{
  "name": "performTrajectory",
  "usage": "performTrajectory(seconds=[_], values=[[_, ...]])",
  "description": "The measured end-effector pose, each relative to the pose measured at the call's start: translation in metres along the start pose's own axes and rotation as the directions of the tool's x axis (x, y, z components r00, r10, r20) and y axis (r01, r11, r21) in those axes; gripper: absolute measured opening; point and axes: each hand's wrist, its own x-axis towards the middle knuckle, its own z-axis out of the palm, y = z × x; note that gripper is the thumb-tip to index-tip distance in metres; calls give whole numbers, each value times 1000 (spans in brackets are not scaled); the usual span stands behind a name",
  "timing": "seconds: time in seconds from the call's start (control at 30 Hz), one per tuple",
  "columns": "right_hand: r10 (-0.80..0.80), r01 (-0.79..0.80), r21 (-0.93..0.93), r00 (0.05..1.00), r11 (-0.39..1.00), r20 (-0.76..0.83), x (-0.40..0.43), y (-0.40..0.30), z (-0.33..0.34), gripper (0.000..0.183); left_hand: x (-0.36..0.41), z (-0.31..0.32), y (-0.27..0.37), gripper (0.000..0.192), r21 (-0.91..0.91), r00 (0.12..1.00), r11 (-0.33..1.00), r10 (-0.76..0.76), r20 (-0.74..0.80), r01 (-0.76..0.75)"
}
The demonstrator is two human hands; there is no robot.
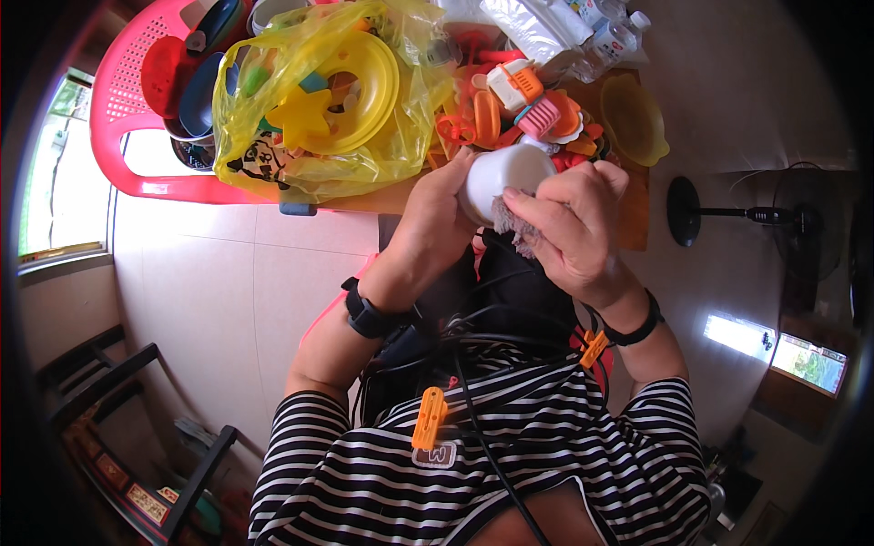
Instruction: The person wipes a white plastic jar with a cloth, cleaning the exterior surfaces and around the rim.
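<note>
My left hand (438, 213) holds a smooth white container (509, 176), perhaps a cup, from its left side, over the near edge of a wooden table. Pinched in my right hand (580, 225) is a greyish-purple cloth (513, 228), pressed against the container's lower right side. The container's opening cannot be seen. Just beyond my hands lies a pile of plastic toys, among them a white and orange piece (515, 84), a pink comb-like piece (539, 117) and an orange ring-shaped piece (487, 117).
A thin yellow plastic bag (403, 153) with yellow toy parts stands left on the table (631, 198). Beyond it, a pink plastic chair (136, 102) bears bowls. A yellow tray (631, 119) and water bottles (608, 44) are at the right. Black cables (471, 389) cross my lap.
</note>
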Motion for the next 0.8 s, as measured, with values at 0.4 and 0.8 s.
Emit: performTrajectory(seconds=[0.4,0.8], values=[[506,-465,295,859,835,-79,7,28,4,12,-11,12,-7,41,85,994,991,-104,28,102],[717,-441,742,693,505,-76,-2,24,-37,18,-3,5,-3,46,-112,978,972,-198,68,205]])
